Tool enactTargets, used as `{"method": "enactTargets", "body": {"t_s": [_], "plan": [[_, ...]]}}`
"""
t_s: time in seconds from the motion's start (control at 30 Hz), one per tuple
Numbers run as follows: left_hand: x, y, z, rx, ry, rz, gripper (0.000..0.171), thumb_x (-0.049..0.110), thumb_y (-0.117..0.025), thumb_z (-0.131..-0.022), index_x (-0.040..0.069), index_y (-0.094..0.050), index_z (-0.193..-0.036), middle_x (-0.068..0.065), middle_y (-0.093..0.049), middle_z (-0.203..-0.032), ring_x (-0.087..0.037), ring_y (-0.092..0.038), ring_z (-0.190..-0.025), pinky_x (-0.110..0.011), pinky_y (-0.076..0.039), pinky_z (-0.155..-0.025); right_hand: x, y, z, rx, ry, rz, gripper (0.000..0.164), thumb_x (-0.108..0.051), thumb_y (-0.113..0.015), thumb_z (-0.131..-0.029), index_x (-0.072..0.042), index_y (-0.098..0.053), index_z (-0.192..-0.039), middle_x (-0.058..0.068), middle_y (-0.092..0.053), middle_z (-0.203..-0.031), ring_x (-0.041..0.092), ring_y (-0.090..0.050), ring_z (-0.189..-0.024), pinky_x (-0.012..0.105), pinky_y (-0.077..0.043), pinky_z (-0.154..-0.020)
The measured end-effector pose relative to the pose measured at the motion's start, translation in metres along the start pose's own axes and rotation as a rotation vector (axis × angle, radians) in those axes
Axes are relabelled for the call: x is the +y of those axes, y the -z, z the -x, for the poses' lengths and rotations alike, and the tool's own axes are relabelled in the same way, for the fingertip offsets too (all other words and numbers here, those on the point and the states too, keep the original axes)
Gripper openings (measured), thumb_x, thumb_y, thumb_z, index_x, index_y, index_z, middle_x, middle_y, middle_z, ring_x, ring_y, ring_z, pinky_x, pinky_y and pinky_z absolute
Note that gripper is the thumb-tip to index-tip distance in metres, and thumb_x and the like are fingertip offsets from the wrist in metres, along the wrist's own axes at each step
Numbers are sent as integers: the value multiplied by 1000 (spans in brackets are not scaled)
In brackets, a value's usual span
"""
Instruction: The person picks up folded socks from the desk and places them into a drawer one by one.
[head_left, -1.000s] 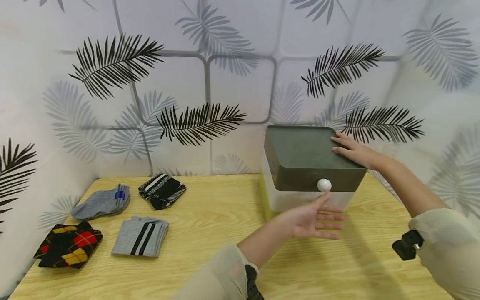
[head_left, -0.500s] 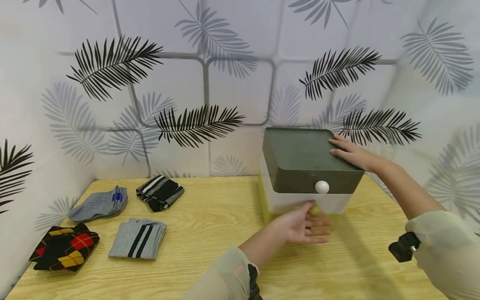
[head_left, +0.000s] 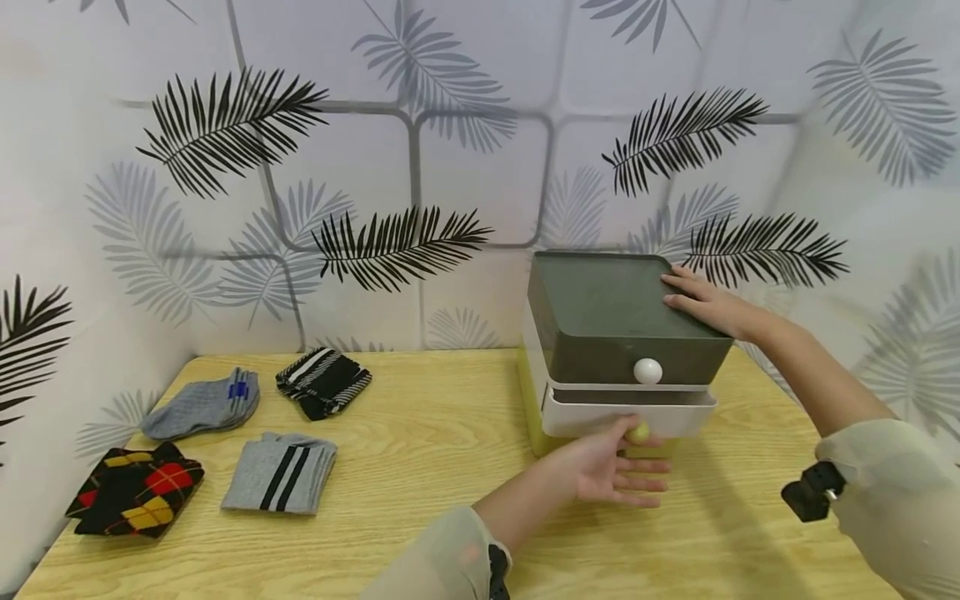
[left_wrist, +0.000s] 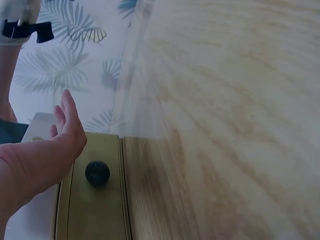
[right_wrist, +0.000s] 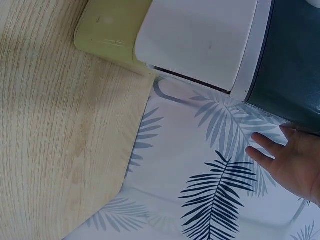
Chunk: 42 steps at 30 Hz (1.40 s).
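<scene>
Pinching a yellow-green knob (head_left: 638, 432) between thumb and forefinger, the left hand (head_left: 600, 462) has its other fingers straight and spread below it. That knob belongs to a white drawer (head_left: 577, 418), which stands partly out of the small chest (head_left: 607, 292) just ahead of the left hand, a narrow strip of its inside visible. Beyond and above, the right hand (head_left: 712, 308) rests on the right edge of the chest's dark grey-green top, its fingers apart and holding nothing. Between the two hands, on the dark upper drawer (head_left: 592, 360), sits a white knob (head_left: 648, 371); beneath the left hand, its wrist view shows a dark knob (left_wrist: 97, 173) on the yellow-green bottom drawer (left_wrist: 100, 215). Well to the left of both hands, on the wood-grain table (head_left: 420, 450), lie a folded grey cloth with two black stripes (head_left: 279, 473), a black-and-white cloth (head_left: 324, 382), an argyle cloth in black, red and yellow (head_left: 138, 492), and a grey sock (head_left: 198, 406) bearing a blue patch (head_left: 238, 389), too small to tell whether it holds lettering.
</scene>
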<state>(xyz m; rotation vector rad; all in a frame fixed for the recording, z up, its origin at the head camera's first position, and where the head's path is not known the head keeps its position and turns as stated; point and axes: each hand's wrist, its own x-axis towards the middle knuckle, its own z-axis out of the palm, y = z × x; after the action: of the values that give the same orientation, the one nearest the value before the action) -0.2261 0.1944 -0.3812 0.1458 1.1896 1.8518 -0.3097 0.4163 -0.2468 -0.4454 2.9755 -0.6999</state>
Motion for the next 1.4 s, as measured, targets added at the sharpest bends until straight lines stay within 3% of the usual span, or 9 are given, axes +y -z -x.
{"method": "enactTargets", "body": {"t_s": [0.3, 0.53, 0.87, 1.4], "plan": [[-17, -9, 20, -47, 21, -42, 53, 50, -44, -92, 7, -56, -122, -16, -61, -104, -36, -56, -102, -51, -42, -88, 1, 0, -2, -1, 1, 1, 64, -35, -37, -99, 4, -15, -144, 25, 7, -148, 42, 9, -132, 63, -3, -99], [-29, -17, 30, -27, -1, -16, 50, 46, -44, -93, 6, -55, -119, -18, -61, -102, -38, -57, -100, -54, -42, -86, 3, -1, -2, -7, 6, -8, 63, -34, -37, -99, 5, -14, -144, 25, 7, -148, 42, 10, -132, 63, -3, -99], [-43, -32, 45, 21, 19, 6, 44, 42, -43, -94, 5, -57, -113, -17, -61, -98, -39, -57, -98, -54, -42, -85, 1, -1, -3, -4, -1, -3, 64, -35, -37, -99, 4, -14, -144, 25, 7, -148, 42, 9, -132, 63, -3, -99], [-61, -41, 63, -4, 13, -20, 38, 38, -40, -92, 7, -58, -105, -21, -63, -101, -38, -57, -101, -43, -43, -85, -2, 0, -1, -12, -10, -8, 64, -35, -36, -99, 4, -13, -144, 25, 8, -148, 42, 10, -132, 64, -3, -99]]}}
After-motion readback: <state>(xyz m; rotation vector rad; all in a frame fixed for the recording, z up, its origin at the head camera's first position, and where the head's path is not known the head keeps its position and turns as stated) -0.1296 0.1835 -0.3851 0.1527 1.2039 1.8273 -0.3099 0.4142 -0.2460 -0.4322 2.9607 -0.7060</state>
